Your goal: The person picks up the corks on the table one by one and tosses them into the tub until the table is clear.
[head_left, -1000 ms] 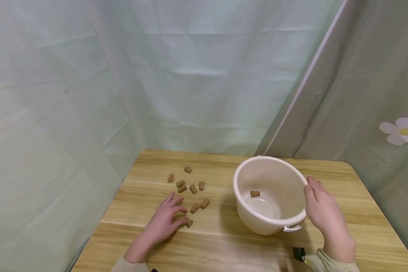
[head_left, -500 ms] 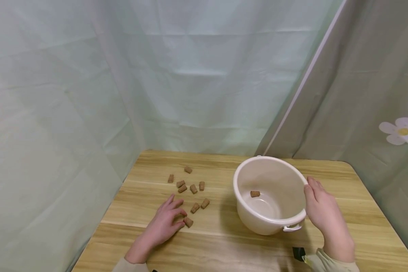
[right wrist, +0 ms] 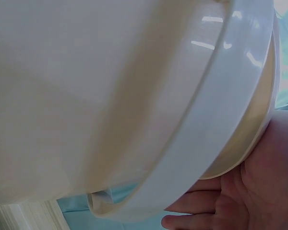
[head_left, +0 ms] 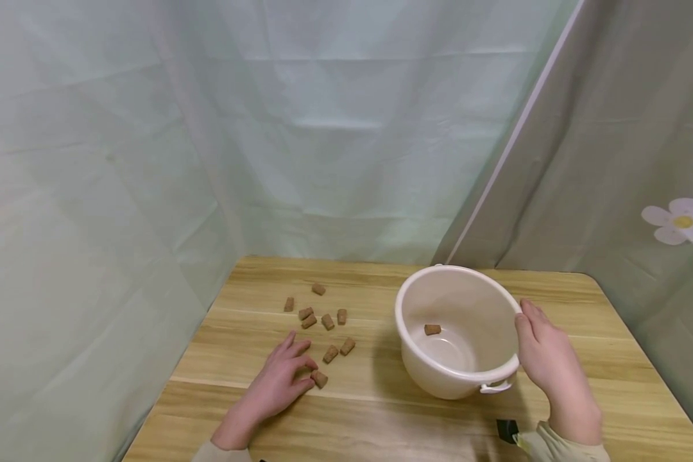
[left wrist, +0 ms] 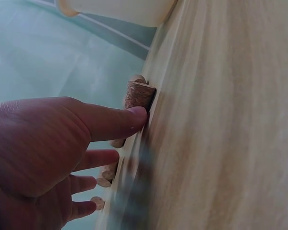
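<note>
- Wood tabletop (head_left: 381, 423), pale curtains (head_left: 346, 128) behind.
- Left hand (head_left: 280, 378): thumb touching nearest tabletop cork (head_left: 320, 379); can't tell if pinched.
- Right hand (head_left: 548, 353): clamped on white bucket (head_left: 433, 380) rim; one cork (head_left: 432, 329) inside.
- Eight corks (head_left: 328, 321) beyond.

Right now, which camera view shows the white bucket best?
Head: it takes in nearly the whole white bucket, including its inside, where one cork lies; the right hand hides a little of it. Right wrist gives a cropped close-up of it; left wrist catches only a piece at the picture's top edge.
</note>
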A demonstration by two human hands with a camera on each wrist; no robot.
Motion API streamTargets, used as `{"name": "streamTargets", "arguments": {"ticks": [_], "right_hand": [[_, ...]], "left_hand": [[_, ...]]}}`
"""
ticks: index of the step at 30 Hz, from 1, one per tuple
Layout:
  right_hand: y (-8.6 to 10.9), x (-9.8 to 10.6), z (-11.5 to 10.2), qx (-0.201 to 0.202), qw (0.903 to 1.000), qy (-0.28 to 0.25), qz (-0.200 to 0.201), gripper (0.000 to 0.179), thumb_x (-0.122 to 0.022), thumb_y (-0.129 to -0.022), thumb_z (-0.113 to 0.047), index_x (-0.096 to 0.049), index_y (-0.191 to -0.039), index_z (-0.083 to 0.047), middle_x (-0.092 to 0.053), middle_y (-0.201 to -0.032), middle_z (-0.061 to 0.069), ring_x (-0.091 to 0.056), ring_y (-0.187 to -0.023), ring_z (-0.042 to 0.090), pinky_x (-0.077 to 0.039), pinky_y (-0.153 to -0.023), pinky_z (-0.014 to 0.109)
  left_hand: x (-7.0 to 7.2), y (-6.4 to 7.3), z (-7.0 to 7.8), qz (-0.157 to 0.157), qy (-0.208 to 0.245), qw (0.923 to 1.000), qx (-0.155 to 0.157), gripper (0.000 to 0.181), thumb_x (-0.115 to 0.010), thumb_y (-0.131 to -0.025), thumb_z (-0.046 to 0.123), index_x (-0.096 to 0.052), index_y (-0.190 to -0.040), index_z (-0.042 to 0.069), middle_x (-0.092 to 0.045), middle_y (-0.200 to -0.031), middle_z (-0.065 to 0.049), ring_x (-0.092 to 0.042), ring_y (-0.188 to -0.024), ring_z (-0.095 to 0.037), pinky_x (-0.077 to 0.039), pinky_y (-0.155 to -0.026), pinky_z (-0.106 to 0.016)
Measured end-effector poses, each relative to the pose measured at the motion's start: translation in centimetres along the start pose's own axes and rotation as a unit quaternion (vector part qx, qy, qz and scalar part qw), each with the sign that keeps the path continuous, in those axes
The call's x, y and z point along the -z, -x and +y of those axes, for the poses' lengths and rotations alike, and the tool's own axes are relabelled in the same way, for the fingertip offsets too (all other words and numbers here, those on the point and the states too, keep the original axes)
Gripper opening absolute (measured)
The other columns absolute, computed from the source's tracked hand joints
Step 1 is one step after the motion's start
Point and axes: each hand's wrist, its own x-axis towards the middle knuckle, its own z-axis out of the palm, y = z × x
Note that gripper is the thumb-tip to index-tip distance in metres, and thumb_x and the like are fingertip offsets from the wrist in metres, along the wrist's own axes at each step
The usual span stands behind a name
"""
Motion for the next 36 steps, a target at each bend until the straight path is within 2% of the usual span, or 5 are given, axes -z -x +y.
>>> {"name": "streamTargets", "arguments": {"ticks": [6, 14, 28, 36], "right_hand": [[-0.03, 0.0, 0.05, -0.001, 1.0, 0.0, 0.0, 0.067, -0.022, -0.117, -0.04, -0.031, -0.161, 0.01, -0.029, -0.163, 0.039, -0.027, -0.151, 0.06, -0.026, -0.118, 0.075], [-0.14, -0.01, 0.06, 0.001, 0.9999, 0.01, -0.004, 0.066, -0.022, -0.117, -0.038, -0.031, -0.161, 0.011, -0.03, -0.163, 0.038, -0.027, -0.151, 0.059, -0.026, -0.118, 0.074], [-0.09, 0.02, 0.05, 0.002, 1.0, 0.008, -0.001, 0.067, -0.022, -0.117, -0.04, -0.031, -0.162, 0.01, -0.03, -0.163, 0.038, -0.028, -0.15, 0.06, -0.026, -0.117, 0.075], [-0.05, 0.0, 0.02, 0.006, 1.0, 0.007, 0.001, 0.067, -0.022, -0.117, -0.039, -0.032, -0.16, 0.011, -0.031, -0.162, 0.039, -0.029, -0.15, 0.06, -0.027, -0.117, 0.074]], "left_hand": [[-0.1, -0.01, -0.01, -0.004, 0.009, 0.9999, -0.009, 0.027, -0.089, -0.086, 0.013, -0.08, -0.111, 0.016, -0.059, -0.149, -0.025, -0.032, -0.15, -0.059, -0.028, -0.115, -0.079], [-0.04, -0.01, -0.15, 0.002, 0.007, 0.9999, -0.009, 0.021, -0.091, -0.084, 0.014, -0.079, -0.098, 0.023, -0.06, -0.148, -0.025, -0.034, -0.149, -0.059, -0.029, -0.115, -0.078], [0.07, -0.06, -0.43, -0.004, 0.018, 0.9998, 0.003, 0.022, -0.094, -0.082, 0.019, -0.077, -0.093, 0.028, -0.059, -0.149, -0.025, -0.031, -0.152, -0.058, -0.026, -0.117, -0.078], [0.29, -0.13, -0.3, -0.006, 0.042, 0.999, 0.012, 0.022, -0.094, -0.081, 0.021, -0.077, -0.093, 0.028, -0.059, -0.15, -0.023, -0.029, -0.153, -0.056, -0.024, -0.118, -0.078]]}}
